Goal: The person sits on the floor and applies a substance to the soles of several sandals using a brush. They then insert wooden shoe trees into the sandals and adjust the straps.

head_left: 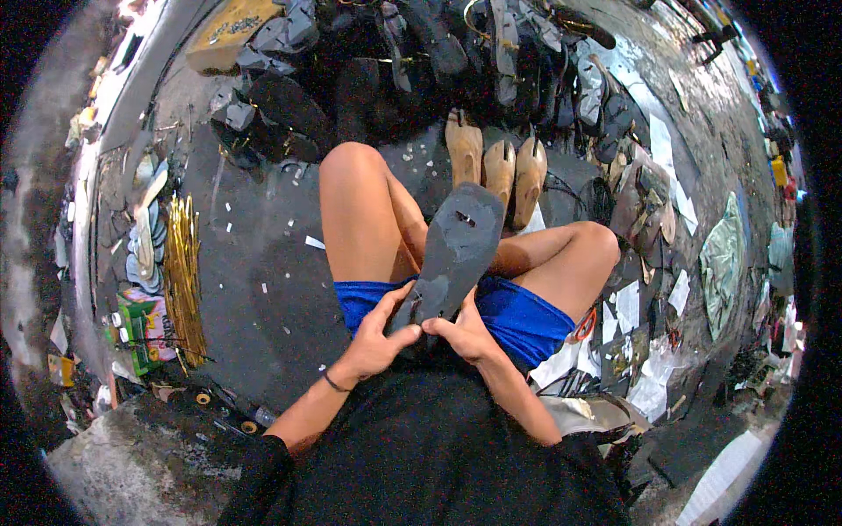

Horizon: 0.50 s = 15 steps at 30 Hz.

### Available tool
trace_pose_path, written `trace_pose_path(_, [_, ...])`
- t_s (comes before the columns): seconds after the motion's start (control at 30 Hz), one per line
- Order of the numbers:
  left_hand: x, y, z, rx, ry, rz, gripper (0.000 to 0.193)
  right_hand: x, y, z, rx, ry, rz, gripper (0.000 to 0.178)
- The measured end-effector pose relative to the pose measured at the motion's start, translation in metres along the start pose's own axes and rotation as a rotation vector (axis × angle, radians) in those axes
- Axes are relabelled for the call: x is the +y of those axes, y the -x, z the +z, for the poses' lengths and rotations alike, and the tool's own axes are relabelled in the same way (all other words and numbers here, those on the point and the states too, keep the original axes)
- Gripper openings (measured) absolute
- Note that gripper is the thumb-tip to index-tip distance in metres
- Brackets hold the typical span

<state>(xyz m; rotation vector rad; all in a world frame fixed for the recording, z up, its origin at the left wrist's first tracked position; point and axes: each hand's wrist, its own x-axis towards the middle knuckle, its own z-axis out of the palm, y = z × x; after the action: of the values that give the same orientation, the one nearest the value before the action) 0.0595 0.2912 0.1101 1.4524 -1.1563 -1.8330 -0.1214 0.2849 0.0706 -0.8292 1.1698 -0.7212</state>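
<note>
A dark grey shoe sole rests across my lap, its toe end pointing away from me over my crossed legs. It has small cut slots near the toe. My left hand grips the sole's near end from the left, thumb on top. From the right, my right hand holds the same end, fingers pressed to its edge. I sit on the floor in blue shorts.
Three wooden shoe lasts stand just beyond my knees. Piles of dark soles and sandal parts fill the far side. A bundle of gold strips lies at left, paper scraps at right.
</note>
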Motion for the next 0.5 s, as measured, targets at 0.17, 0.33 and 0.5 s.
trace_pose_path(0.17, [-0.030, -0.007, -0.001, 0.076, 0.242, -0.098, 0.057, 0.006, -0.002, 0.008, -0.054, -0.051, -0.060, 0.094])
trace_pose_path(0.33, [0.012, 0.009, -0.025, 0.001, 0.420, -0.042, 0.079, -0.055, 0.026, -0.025, 0.042, 0.296, -0.280, 0.118])
trace_pose_path(0.5, [0.037, -0.086, -0.034, 0.020, 0.940, 0.348, 0.075, -0.090, 0.005, -0.012, 0.022, 0.180, -0.298, 0.076])
